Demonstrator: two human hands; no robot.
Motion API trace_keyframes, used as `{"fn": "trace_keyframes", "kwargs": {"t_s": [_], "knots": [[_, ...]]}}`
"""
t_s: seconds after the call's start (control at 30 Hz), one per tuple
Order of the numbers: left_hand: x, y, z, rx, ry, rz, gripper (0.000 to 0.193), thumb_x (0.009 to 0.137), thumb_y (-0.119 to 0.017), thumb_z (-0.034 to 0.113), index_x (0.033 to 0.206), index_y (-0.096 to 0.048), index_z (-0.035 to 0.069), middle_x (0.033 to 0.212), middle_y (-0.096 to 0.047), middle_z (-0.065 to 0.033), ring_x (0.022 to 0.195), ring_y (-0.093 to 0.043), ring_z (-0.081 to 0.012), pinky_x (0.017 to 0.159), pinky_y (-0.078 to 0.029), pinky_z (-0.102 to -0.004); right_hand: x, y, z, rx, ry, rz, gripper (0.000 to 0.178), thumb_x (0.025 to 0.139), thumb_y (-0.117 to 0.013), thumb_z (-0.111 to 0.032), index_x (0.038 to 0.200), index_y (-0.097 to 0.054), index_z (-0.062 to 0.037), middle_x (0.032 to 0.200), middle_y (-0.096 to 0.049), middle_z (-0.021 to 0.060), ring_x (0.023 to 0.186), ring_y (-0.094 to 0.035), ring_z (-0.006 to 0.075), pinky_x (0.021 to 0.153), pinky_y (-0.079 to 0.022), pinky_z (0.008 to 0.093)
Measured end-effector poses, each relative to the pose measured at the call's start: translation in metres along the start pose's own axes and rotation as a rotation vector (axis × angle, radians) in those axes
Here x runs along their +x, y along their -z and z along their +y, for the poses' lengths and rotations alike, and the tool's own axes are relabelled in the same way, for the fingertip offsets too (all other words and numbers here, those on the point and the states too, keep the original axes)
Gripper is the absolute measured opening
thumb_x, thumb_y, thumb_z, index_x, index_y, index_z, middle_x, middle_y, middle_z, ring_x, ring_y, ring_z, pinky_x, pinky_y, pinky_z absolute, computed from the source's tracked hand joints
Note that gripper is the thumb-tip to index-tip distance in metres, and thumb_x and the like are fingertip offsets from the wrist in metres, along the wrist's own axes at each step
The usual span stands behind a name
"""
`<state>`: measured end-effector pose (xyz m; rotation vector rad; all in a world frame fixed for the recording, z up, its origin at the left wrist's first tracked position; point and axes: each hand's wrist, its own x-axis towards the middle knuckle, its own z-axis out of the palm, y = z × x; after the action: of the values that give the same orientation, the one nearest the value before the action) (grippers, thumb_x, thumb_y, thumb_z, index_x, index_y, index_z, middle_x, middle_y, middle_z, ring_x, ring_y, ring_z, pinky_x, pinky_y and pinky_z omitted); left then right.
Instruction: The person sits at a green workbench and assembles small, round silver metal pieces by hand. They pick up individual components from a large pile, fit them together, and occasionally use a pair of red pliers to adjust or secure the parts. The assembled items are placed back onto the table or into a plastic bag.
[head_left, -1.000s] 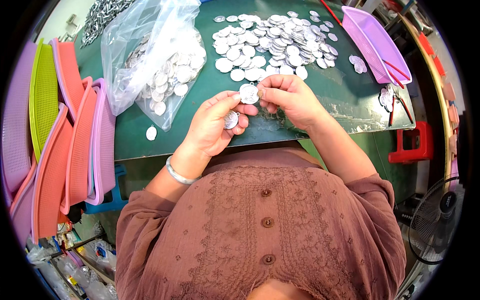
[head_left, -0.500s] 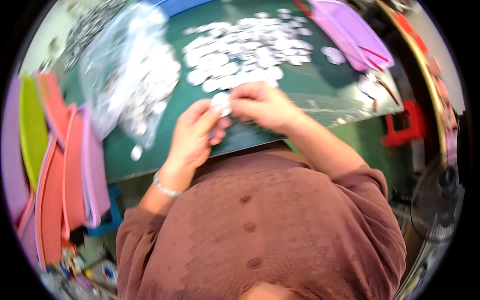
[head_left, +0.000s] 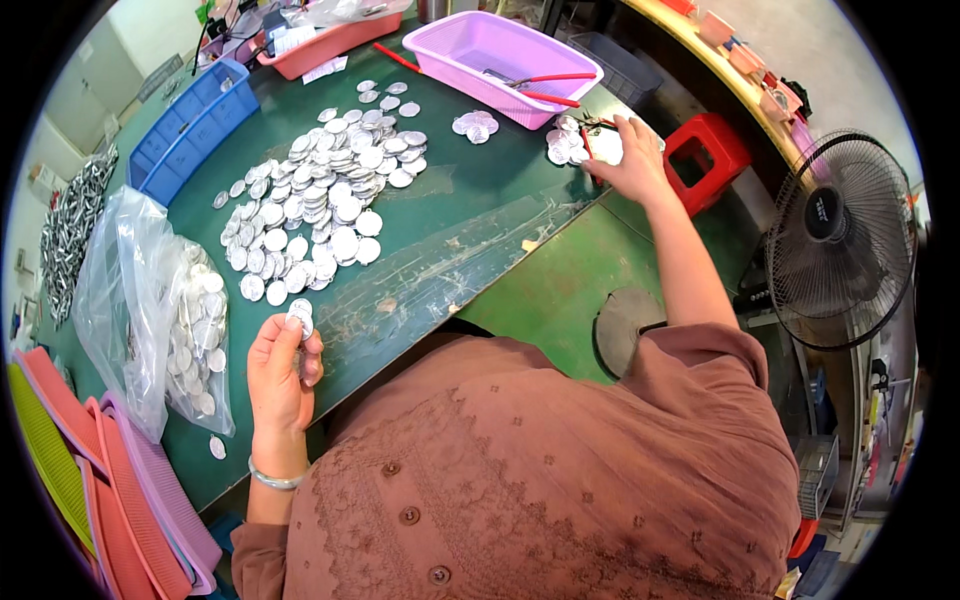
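Low over the table's near edge, my left hand (head_left: 280, 375) pinches small round silver medals (head_left: 301, 316) between thumb and fingers. My right hand (head_left: 637, 168) is stretched out to the table's right corner, thumb and fingers spread around red-handled pliers (head_left: 588, 142); whether it touches them is hard to see. Beside the pliers lies a small cluster of silver medals (head_left: 562, 146). A big heap of similar medals (head_left: 320, 195) covers the middle of the green table (head_left: 400, 285). Another small group of medals (head_left: 476, 126) lies apart, near a purple basket (head_left: 470, 75).
At left, a clear plastic bag (head_left: 125, 300) spills medals, with coloured baskets (head_left: 130, 490) stacked nearer me. Behind are a blue bin (head_left: 190, 130) and dark metal chain-like pieces (head_left: 75, 230). Red-handled tools (head_left: 555, 77) rest on the purple basket. A red stool (head_left: 705, 160) and fan (head_left: 840, 235) stand right.
My view has swung to the right. My right hand has left my left hand and reached out to the pliers at the right corner. My left hand still holds medals.
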<state>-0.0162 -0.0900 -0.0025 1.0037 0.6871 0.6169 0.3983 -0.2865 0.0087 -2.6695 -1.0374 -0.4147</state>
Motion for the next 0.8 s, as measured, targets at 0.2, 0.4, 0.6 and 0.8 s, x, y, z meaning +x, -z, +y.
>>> {"fn": "trace_keyframes", "kwargs": {"t_s": [0.2,0.4,0.6,0.8], "knots": [[-0.002,-0.011,0.005,0.04,0.006,0.014,0.008,0.084,-0.053,0.013,0.085,-0.053,0.005,0.064,-0.052,-0.0013,0.048,-0.042,-0.0051,0.041,-0.03,-0.0166,0.038,-0.026,0.039,-0.047,0.014,-0.291,0.106,0.053,-0.063,-0.065,0.134,-0.021,-0.0107,0.134,-0.024,0.0223,0.124,-0.024,0.0366,0.098,-0.022,0.0489],[-0.003,-0.015,0.008,0.085,0.018,0.034,0.011,0.082,-0.056,0.013,0.086,-0.054,0.004,0.065,-0.055,-0.0006,0.047,-0.043,-0.0035,0.04,-0.03,-0.0154,0.055,-0.009,0.04,-0.07,0.155,-0.416,0.099,0.053,-0.065,-0.06,0.133,-0.025,-0.0167,0.123,-0.04,0.023,0.114,-0.039,0.037,0.094,-0.031,0.0444],[-0.006,-0.012,0.011,0.06,0.011,0.041,0.007,0.082,-0.055,0.013,0.08,-0.054,0.007,0.064,-0.055,0.0,0.045,-0.042,-0.0026,0.04,-0.028,-0.0146,0.064,-0.019,0.054,0.066,0.172,-0.439,0.099,0.058,-0.068,-0.051,0.133,-0.022,-0.0048,0.13,-0.034,0.0217,0.12,-0.033,0.0319,0.099,-0.027,0.036],[-0.005,-0.005,0.008,0.1,-0.061,0.081,0.008,0.082,-0.055,0.014,0.078,-0.054,0.007,0.062,-0.055,0.0001,0.045,-0.041,-0.0019,0.04,-0.028,-0.0142,0.044,0.003,0.032,0.18,0.068,-0.425,0.081,0.063,-0.066,-0.025,0.129,-0.026,-0.0042,0.12,-0.043,0.0244,0.111,-0.044,0.032,0.092,-0.036,0.0344]]}}
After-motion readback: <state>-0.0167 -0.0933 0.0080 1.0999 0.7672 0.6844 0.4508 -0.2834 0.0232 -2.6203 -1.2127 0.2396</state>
